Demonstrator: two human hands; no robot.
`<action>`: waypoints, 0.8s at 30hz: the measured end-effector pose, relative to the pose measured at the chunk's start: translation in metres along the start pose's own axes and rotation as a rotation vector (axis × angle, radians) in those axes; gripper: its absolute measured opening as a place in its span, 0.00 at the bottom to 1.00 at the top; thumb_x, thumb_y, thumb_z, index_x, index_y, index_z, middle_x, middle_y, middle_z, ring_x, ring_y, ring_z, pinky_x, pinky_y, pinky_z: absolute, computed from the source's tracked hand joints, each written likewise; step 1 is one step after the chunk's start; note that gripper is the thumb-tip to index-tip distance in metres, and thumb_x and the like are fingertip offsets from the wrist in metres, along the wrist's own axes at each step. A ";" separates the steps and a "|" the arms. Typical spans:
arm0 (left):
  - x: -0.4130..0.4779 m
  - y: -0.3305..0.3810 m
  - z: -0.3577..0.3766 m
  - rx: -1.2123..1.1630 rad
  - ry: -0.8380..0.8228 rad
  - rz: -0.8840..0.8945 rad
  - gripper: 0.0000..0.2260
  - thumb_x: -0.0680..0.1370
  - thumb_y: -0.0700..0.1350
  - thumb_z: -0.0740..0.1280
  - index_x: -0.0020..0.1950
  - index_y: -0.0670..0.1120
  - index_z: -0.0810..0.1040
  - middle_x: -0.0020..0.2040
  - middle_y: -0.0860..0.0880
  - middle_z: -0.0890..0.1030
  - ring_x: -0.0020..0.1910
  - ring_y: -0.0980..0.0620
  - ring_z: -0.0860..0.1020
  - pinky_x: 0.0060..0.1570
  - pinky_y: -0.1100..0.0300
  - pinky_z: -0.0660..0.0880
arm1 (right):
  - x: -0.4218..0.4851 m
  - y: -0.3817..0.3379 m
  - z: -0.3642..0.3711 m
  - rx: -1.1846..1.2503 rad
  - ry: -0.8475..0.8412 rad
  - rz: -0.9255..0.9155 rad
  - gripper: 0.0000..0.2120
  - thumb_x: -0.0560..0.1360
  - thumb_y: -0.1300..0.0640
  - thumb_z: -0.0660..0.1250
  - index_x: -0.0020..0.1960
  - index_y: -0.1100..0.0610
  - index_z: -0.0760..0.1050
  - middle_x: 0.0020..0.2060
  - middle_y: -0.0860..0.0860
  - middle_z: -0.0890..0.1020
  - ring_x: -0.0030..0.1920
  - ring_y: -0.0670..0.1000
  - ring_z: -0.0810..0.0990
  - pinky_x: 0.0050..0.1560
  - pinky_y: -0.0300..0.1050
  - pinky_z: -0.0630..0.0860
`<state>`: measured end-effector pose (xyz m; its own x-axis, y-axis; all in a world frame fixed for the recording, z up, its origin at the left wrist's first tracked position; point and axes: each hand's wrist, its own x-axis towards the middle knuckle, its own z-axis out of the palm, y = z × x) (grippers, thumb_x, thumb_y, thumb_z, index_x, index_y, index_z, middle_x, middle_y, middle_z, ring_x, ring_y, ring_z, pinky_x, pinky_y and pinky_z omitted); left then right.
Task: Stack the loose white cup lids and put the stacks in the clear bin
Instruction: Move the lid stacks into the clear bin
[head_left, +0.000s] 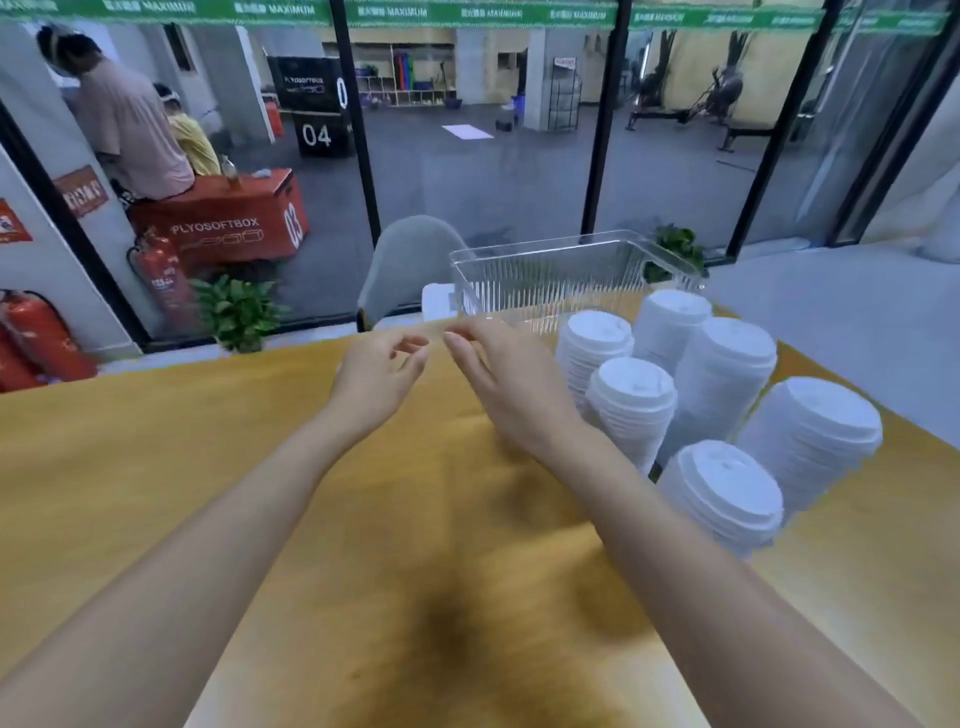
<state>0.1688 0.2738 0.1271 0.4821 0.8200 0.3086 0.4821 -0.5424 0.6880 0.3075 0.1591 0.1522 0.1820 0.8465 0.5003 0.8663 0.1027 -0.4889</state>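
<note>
Asking: where are the two hands?
Answering: Both reach forward over a yellow surface (311, 493), side by side near its far edge, close together but not touching. The left hand (382, 371) sits at 11 o'clock, fingers loosely curled round nothing. The right hand (511, 387) sits at 12 o'clock, fingers nearly straight, also empty.
Asking: and the lids?
Answering: Six stacks of white lids (727, 358) stand as upright columns, long axis vertical, clustered from 1 to 4 o'clock of the right hand. The nearest stack (631, 395) is just beside that wrist. The clear bin (519, 280) lies at 1 o'clock, behind the cluster. Its near-left corner is right by the right hand's fingertips (454, 340); I cannot tell whether they touch it, nor whether the rear stacks stand inside the bin or just before it. Every lid in view is stacked, so the stacking looks done.
Asking: which hand should go?
Answering: Probably the right, since the stacks lie wholly on its side and the left would have to cross over. A tall column likely wants a grip round its sides, low enough not to topple
</note>
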 end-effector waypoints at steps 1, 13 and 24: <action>0.009 0.009 -0.007 -0.006 -0.020 -0.024 0.13 0.77 0.52 0.64 0.57 0.49 0.80 0.51 0.52 0.82 0.55 0.49 0.78 0.61 0.44 0.73 | 0.014 -0.002 -0.010 -0.034 -0.022 0.019 0.24 0.80 0.40 0.50 0.59 0.51 0.78 0.53 0.47 0.83 0.55 0.56 0.76 0.55 0.55 0.72; 0.100 0.107 -0.020 0.026 -0.128 -0.124 0.09 0.81 0.45 0.65 0.59 0.48 0.79 0.50 0.56 0.79 0.56 0.51 0.77 0.60 0.48 0.74 | 0.115 0.061 -0.134 -0.377 -0.156 0.179 0.19 0.82 0.43 0.55 0.67 0.50 0.73 0.61 0.47 0.80 0.63 0.54 0.73 0.58 0.51 0.67; 0.148 0.087 0.074 0.246 -0.132 -0.471 0.17 0.80 0.48 0.64 0.70 0.53 0.70 0.72 0.46 0.68 0.68 0.40 0.65 0.65 0.48 0.65 | 0.157 0.234 -0.152 -0.464 -0.339 0.301 0.20 0.82 0.43 0.59 0.70 0.50 0.70 0.71 0.49 0.69 0.69 0.55 0.66 0.62 0.51 0.66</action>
<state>0.3360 0.3342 0.1839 0.2532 0.9631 -0.0914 0.8169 -0.1622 0.5535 0.6091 0.2367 0.2248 0.3570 0.9289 0.0987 0.9251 -0.3370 -0.1750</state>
